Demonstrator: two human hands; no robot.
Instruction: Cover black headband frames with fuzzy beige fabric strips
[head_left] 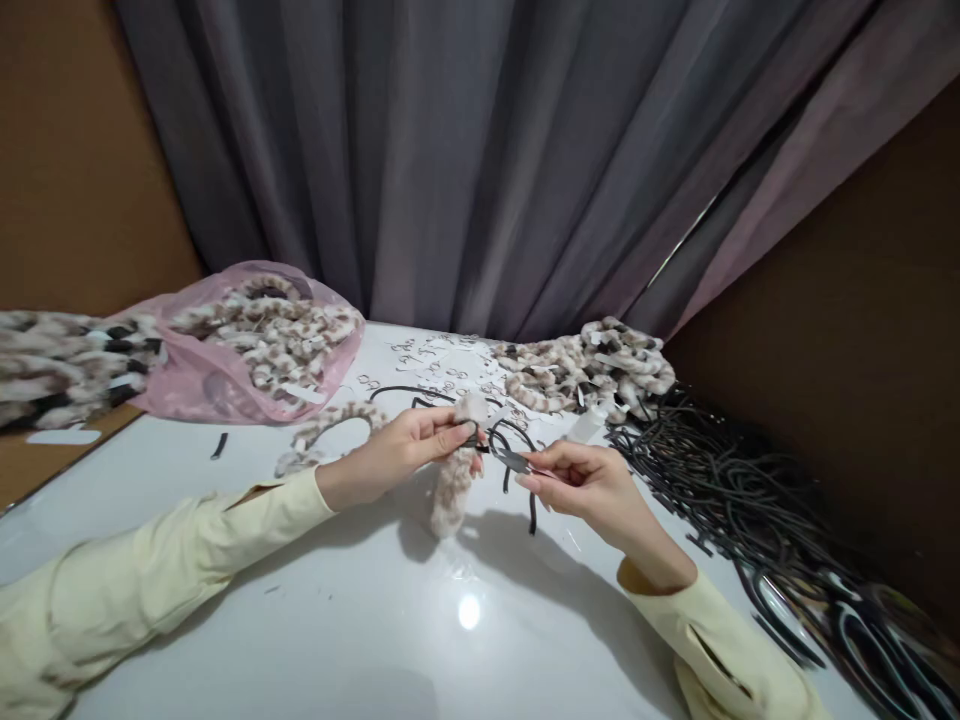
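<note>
The left hand (409,440) is pinching a furry sleeve (455,470); the right hand (581,475) is pinching the black band (506,455) pointing sideways between them.

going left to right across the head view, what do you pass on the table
pink bag of furry bands → left hand → furry sleeve → right hand → pile of black bands

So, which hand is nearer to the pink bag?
Left. The left hand is just right of the pink bag, holding a fuzzy sleeve; the right hand is farther right.
</note>
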